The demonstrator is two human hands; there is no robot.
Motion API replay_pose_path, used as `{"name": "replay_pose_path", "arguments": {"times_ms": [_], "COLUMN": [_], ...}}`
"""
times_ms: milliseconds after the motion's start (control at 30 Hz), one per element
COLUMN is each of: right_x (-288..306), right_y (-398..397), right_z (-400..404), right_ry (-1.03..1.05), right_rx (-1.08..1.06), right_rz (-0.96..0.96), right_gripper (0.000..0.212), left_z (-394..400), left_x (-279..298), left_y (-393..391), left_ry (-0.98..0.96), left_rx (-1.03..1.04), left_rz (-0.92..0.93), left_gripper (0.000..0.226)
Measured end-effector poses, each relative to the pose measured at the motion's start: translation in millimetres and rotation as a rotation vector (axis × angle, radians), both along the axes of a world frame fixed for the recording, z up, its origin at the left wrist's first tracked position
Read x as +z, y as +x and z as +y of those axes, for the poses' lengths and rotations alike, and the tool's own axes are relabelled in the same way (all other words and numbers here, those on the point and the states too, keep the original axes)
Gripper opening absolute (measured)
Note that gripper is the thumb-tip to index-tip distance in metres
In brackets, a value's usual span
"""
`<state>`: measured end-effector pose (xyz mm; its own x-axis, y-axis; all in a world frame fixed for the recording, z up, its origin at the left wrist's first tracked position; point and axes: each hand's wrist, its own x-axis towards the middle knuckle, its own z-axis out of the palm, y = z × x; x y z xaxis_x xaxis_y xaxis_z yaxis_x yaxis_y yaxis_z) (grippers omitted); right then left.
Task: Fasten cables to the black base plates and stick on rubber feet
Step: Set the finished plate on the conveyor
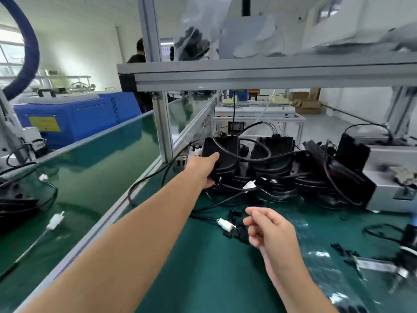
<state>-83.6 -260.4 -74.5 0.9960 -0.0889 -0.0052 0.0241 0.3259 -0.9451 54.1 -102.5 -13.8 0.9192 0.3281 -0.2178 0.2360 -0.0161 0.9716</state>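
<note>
Left hand [206, 169] clamped on leftmost stack of black base plates [222, 154] at counter [203, 267] back, likely fetching one; right hand [270, 231] loosely curled, empty, waiting nearby.

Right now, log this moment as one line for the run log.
left hand: grips leftmost base plate stack | right hand: loosely curled, empty, above green mat | white connector: on mat
</note>
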Motion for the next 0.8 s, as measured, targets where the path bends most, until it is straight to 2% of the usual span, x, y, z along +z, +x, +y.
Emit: {"name": "replay_pose_path", "arguments": {"times_ms": [100, 167, 267, 400, 633, 700, 800], "right_x": [-3, -3, -2, 1, 6, 10, 21], "right_y": [6, 6, 6, 4, -8, -10, -13], "right_z": [1, 3, 3, 7, 4, 2, 2], "right_ry": [0.008, -0.009, -0.040, -0.101, 0.038, 0.039, -0.128], "right_rx": [0.013, 0.043, 0.071, 0.063, 0.045, 0.078, 0.126], "right_rz": [-0.008, -0.007, -0.004, -0.016, 0.037, 0.026, -0.024], "right_gripper": [0.017, 0.018, 0.019, 0.017, 0.015, 0.025, 0.053], "left_z": [-3, -1, -1, -13, -25, -23, -27], "left_x": [0, 3, 0, -11, -4, -7, -20], "left_y": [5, -3, -32, -76, -108, -131, -175], "left_ry": [-0.238, -0.326, -0.362, -0.307, -0.419, -0.485, -0.555], "left_rx": [0.150, 0.201, 0.193, 0.067, 0.095, 0.081, 0.035], "left_rz": [-0.026, -0.044, -0.103, -0.184, -0.208, -0.232, -0.237], "left_gripper": [0.030, 0.035, 0.031, 0.026, 0.034, 0.035, 0.039]}}
